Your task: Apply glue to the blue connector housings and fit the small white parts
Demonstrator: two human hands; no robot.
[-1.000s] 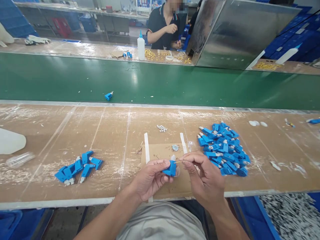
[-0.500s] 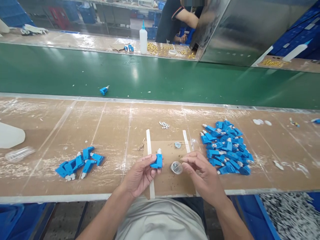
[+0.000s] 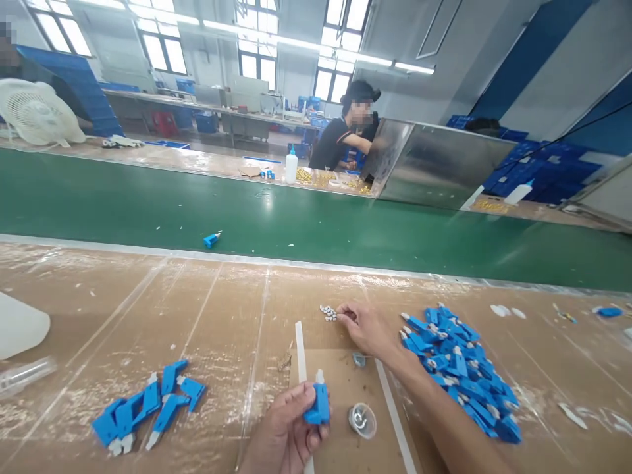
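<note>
My left hand (image 3: 296,421) is closed round a blue part (image 3: 320,403) whose pale tip points up, above a taped-down cardboard sheet (image 3: 338,375). Farther forward, my right hand (image 3: 360,324) has its fingertips pinched at the right edge of a little pile of small silvery pieces (image 3: 328,313); whether anything is between them is too small to tell. A small clear cup (image 3: 362,420) stands on the cardboard to the right of my left hand. Beyond it lies a small round bluish item (image 3: 359,359), near my right forearm.
A large heap of blue parts (image 3: 459,368) lies to the right, a smaller group (image 3: 153,401) to the left. A green belt (image 3: 345,230) crosses beyond the table, carrying one blue part (image 3: 212,239). Across it, a person (image 3: 340,138) works near a white bottle (image 3: 291,164).
My right hand has moved forward from beside the clear cup to the silvery pieces. My left hand still holds the blue part. The head view has tilted up, showing more of the room.
</note>
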